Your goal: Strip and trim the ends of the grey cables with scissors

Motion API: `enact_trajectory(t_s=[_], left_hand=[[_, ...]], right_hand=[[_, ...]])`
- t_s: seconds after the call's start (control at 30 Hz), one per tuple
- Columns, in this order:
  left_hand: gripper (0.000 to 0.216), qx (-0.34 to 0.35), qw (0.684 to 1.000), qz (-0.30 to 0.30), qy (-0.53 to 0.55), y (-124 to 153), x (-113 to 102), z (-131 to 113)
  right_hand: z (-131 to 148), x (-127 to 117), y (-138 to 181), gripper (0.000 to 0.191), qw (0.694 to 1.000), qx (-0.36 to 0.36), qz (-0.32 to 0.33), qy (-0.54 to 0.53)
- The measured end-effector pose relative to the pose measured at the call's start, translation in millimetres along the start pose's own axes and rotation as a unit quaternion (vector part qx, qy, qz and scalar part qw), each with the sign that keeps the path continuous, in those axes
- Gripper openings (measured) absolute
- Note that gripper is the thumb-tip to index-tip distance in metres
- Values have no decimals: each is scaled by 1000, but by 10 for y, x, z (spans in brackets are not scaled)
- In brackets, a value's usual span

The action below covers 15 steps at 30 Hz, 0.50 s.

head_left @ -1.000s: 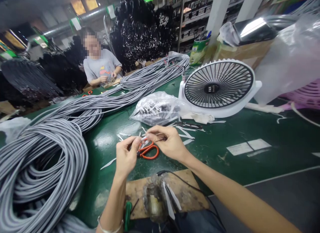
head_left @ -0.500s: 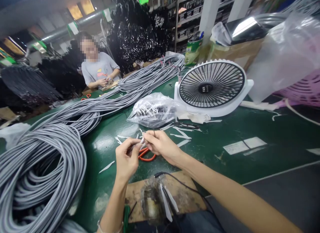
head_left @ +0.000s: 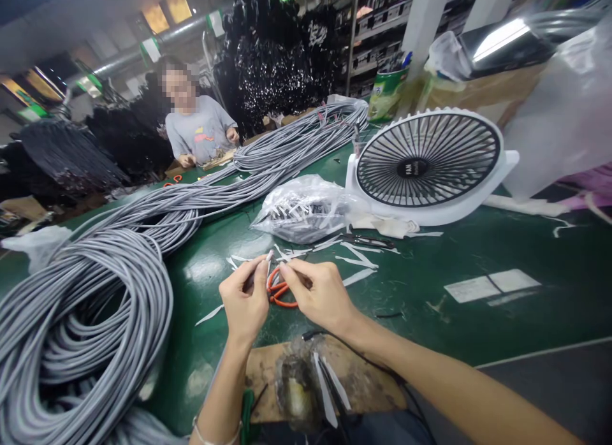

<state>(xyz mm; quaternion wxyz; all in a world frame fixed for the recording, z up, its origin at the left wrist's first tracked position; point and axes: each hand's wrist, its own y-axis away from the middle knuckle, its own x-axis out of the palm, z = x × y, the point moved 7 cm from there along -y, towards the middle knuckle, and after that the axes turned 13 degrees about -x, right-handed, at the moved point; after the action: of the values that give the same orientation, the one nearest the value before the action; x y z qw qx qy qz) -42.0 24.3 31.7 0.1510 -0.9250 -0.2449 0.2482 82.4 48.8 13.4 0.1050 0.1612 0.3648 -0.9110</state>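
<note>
My left hand (head_left: pixel 245 299) is closed in a pinch on a small white piece (head_left: pixel 270 256), whose tip shows above the thumb and forefinger. Close beside it, my right hand (head_left: pixel 326 293) has its thumb and forefinger pressed together; whatever they hold is too small to make out. Orange-handled scissors (head_left: pixel 285 304) lie on the green table (head_left: pixel 411 324) just behind and between the hands, partly covered by the right fingers. White strips (head_left: pixel 358 257) are scattered beyond my hands.
Coiled grey cables (head_left: pixel 143 266) fill the left side. A clear bag (head_left: pixel 306 209) of small parts and a white fan (head_left: pixel 430 167) stand ahead. Nearer me is a stained board (head_left: pixel 373 375) with a grimy fixture (head_left: pixel 299 387). A co-worker (head_left: pixel 203 129) sits across the table.
My right fingers have drawn back slightly from the white piece in my left hand, showing more of the scissors. The view has shifted a little. The co-worker's hands have moved apart.
</note>
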Motion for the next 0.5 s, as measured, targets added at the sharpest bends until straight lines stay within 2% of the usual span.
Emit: enact_trajectory(t_s=[0.27, 0.5], left_hand=[[21, -31, 999, 5, 16, 12, 6, 78], [21, -29, 999, 9, 15, 18, 14, 67]], right_hand=[[12, -4, 3, 36, 1000, -3, -13, -18], [2, 2, 24, 35, 1000, 3, -18, -25]])
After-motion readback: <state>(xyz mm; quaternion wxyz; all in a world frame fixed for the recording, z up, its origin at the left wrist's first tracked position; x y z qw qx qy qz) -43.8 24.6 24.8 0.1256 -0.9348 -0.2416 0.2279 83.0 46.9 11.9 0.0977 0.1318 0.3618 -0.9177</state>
